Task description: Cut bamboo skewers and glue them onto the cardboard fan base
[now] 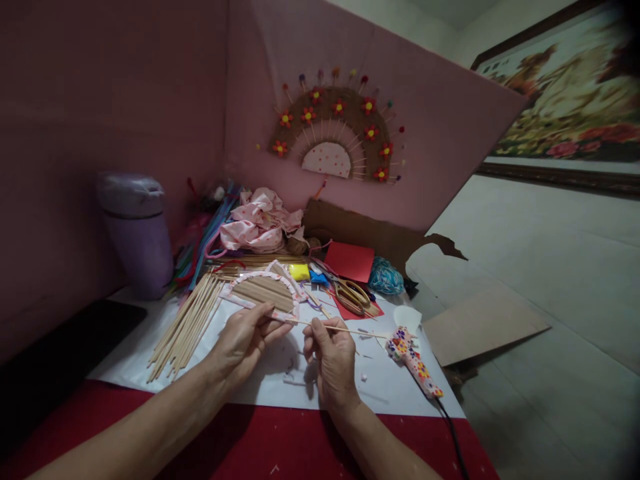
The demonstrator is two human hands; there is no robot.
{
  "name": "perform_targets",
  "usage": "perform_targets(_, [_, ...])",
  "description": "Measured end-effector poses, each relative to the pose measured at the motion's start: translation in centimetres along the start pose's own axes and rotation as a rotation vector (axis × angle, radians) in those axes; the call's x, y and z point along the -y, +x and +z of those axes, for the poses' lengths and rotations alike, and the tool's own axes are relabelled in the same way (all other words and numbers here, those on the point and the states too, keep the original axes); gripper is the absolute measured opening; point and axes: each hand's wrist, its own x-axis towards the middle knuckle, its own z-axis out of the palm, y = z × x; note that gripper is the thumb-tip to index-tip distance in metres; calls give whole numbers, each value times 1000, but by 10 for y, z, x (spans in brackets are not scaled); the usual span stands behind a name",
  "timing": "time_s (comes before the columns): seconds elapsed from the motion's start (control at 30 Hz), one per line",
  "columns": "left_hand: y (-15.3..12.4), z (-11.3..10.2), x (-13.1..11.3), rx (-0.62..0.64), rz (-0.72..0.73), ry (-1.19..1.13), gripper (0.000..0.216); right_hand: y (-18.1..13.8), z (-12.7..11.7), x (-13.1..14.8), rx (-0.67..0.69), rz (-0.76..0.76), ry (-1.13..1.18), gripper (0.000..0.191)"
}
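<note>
My left hand [246, 339] grips the lower edge of a half-round cardboard piece [263, 291], its border wrapped in pink-dotted white cloth and its bare ribbed side facing me. Between the thumb and fingers of my right hand [334, 357] is a thin wooden stick [367, 333]. One end of the stick lies at the lower right corner of the cardboard; whether it is fixed there I cannot tell. The stick's other end points at a flower-patterned glue gun [414, 360] lying on the white sheet to the right.
Many loose sticks [187, 323] lie left of my hands. Behind are scissors [353, 293], red paper [350, 261], blue yarn [386, 276], crumpled dotted cloth [263, 220] and a purple tumbler [137, 240]. A flower-decorated cardboard arch [330, 107] hangs on the pink panel. A black cord [453, 433] crosses the front right.
</note>
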Motion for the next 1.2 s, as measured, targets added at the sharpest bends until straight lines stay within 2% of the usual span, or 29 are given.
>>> perform_targets(1.2, [0, 0, 1, -31, -6, 7, 17, 1, -2, -2, 14, 0, -23, 26])
